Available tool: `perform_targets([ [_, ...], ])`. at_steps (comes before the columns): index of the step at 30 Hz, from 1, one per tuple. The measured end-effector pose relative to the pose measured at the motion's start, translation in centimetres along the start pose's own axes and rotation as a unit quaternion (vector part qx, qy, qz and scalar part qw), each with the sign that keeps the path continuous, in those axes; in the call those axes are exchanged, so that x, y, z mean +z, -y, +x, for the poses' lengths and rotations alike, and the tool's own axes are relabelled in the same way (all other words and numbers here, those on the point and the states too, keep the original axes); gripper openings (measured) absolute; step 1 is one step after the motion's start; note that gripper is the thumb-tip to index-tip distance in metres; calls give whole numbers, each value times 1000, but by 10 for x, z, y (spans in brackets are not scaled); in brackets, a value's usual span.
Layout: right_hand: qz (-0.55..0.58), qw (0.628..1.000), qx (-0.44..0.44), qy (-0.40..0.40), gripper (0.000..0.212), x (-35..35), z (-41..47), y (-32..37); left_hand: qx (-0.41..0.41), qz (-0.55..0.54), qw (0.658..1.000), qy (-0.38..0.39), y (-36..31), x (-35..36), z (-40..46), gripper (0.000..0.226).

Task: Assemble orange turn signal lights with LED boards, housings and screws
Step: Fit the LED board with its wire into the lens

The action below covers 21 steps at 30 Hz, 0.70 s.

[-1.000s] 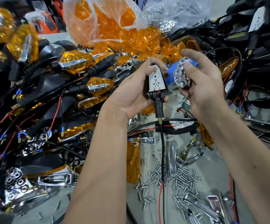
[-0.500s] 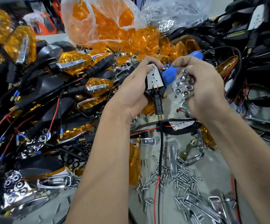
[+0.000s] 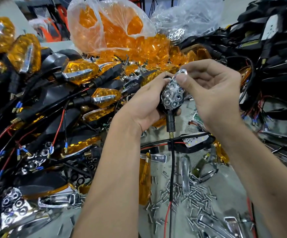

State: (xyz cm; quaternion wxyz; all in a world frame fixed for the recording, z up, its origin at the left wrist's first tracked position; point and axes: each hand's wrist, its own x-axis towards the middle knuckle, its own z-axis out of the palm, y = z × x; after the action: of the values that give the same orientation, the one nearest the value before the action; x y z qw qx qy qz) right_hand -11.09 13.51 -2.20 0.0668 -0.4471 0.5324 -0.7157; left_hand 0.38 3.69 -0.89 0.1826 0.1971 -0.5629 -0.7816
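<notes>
Head view: screw-strewn grey worktop (image 3: 225, 189)

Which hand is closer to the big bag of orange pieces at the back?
Right. The right hand is raised higher up the picture, just below and to the right of the bag. The left hand sits lower, gripping the black light.

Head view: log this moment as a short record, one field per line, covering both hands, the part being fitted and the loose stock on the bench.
left hand: grips the black housing from its left side
right hand: pinches the chrome reflector at its top
reflector: lying on the housing's open face; full seating cannot be told
stem: points down, wires hang below
screws: loose pile, lower right
orange lenses: in a clear bag, top centre
</notes>
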Motion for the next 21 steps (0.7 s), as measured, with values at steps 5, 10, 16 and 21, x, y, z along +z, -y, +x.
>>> perform_targets([
  [5, -63, 993, -7, 98, 36, 1, -4, 0, -18, 12, 1000, -15, 1, -2, 2, 43],
  [10, 15, 998, 46, 37, 24, -5, 1, -5, -11, -11, 1000, -13, 2, -5, 3, 31],
  [16, -3, 979, 200, -31, 34, -3, 0, -14, 89, -10, 994, -59, 2, -7, 7, 34],
  [21, -72, 979, 176, 79, 24, 2, -4, -13, 142, 63, 985, -78, 4, 4, 10, 31],
])
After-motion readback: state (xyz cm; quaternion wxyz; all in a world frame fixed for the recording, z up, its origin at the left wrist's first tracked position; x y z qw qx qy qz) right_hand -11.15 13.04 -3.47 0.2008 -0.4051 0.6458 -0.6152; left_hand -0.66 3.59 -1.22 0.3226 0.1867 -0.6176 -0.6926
